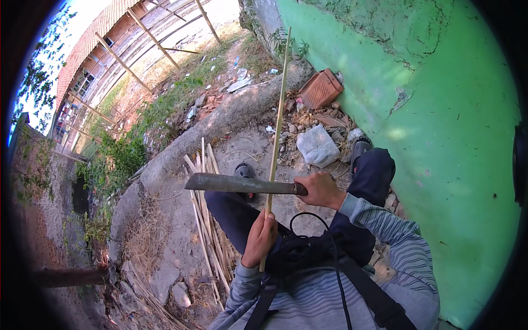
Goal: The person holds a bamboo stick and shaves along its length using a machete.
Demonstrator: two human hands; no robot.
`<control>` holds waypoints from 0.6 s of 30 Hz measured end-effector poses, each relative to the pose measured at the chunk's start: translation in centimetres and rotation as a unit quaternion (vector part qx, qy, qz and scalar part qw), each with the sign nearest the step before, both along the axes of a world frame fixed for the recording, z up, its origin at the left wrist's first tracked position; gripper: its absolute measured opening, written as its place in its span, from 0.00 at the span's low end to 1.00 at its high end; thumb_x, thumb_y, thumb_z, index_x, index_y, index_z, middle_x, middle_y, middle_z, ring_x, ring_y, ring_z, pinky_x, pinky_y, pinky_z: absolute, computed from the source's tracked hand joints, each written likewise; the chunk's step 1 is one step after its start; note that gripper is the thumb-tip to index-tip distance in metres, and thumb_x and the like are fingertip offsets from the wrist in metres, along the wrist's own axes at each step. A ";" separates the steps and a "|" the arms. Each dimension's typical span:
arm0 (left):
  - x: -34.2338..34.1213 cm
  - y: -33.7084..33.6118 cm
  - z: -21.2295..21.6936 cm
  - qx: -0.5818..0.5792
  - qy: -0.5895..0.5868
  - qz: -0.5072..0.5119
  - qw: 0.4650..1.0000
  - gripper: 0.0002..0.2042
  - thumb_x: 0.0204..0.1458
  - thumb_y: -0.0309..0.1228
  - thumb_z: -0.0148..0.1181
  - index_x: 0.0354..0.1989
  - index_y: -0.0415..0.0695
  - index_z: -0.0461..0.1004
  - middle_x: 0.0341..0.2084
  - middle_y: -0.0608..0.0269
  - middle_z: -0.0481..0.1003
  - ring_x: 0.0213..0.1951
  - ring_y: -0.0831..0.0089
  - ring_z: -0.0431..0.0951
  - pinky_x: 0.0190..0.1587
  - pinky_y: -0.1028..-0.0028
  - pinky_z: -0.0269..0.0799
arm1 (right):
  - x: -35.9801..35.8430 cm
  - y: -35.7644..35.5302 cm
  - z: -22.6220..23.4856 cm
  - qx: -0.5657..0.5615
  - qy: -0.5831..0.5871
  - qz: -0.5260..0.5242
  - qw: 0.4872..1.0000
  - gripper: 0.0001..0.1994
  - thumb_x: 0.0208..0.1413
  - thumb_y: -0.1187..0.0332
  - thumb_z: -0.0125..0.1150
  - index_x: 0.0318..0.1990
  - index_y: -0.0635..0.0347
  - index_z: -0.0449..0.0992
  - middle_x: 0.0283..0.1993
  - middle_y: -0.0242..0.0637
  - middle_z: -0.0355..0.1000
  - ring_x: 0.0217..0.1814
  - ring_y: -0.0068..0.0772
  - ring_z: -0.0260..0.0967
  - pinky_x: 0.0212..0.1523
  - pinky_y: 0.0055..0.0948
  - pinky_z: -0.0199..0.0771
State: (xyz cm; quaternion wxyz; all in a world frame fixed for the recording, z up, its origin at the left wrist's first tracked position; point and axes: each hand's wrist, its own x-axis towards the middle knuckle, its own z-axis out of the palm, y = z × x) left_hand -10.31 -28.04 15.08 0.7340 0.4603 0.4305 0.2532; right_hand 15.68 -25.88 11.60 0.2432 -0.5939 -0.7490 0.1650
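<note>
Both hands are wrapped around something: the left hand grips a long, thin, pale-yellow strip of wood or bamboo, the right hand a long, broad-bladed, grey metal machete. Leftmost, a loose bundle of similar pale, narrow strips lies on the grey, dusty ground beside the person's leg. The held strip rises from the lap, nearly upright in view and leaning slightly right; it looks light and springy, likely to sway at its far end and perhaps splintery along its edges. A hold near its lower end, as now, leaves most of its length free. Fingers close fully round it, with no gap showing. Just above them the blade crosses the strip, pointing left; whether they touch cannot be told. The machete looks stiff and heavier toward its broad tip, best held by its handle, where the right fingers are curled tight.
</note>
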 end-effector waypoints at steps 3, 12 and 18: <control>-0.4 -0.5 0.0 0.043 0.025 0.007 0.999 0.10 0.75 0.39 0.45 0.41 0.49 0.65 0.20 0.78 0.56 0.20 0.86 0.55 0.22 0.80 0.51 | 1.1 1.0 0.3 0.007 0.019 -0.029 0.999 0.11 0.54 0.57 0.67 0.40 0.49 0.81 0.25 0.45 0.78 0.30 0.54 0.80 0.34 0.52 0.80; -0.9 -0.5 2.2 0.144 0.091 -0.015 0.985 0.12 0.75 0.38 0.45 0.38 0.48 0.64 0.21 0.77 0.58 0.21 0.86 0.56 0.23 0.80 0.53 | 0.3 1.0 1.0 0.049 0.023 0.001 0.999 0.13 0.51 0.58 0.70 0.39 0.52 0.79 0.22 0.45 0.75 0.27 0.55 0.79 0.31 0.53 0.78; -1.6 -0.5 1.2 0.168 0.111 -0.013 0.979 0.12 0.75 0.37 0.45 0.37 0.47 0.64 0.21 0.77 0.58 0.22 0.86 0.57 0.24 0.79 0.54 | 1.5 2.3 1.1 0.062 0.039 -0.042 0.996 0.12 0.52 0.57 0.70 0.40 0.50 0.80 0.21 0.44 0.75 0.28 0.54 0.79 0.31 0.52 0.79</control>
